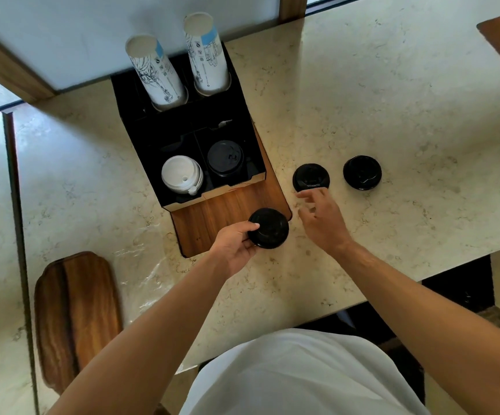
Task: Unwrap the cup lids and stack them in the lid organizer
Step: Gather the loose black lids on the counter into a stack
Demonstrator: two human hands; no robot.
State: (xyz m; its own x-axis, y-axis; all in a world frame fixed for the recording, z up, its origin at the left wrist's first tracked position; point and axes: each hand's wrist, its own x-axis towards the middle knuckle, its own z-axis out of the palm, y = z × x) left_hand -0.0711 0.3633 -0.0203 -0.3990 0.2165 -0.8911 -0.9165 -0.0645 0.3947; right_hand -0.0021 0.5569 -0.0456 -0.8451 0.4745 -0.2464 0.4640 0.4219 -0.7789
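Observation:
My left hand grips a stack of black lids above the wooden front of the black lid organizer. My right hand hovers with its fingers spread and relaxed, fingertips just short of a second black lid stack on the counter. A third black lid stack lies further right. Inside the organizer, white lids fill the front left compartment and black lids sit in the front right one.
Two tall sleeves of paper cups stand in the organizer's back compartments. A wooden board lies at the lower left of the marble counter. Crumpled clear wrap lies left of my left arm.

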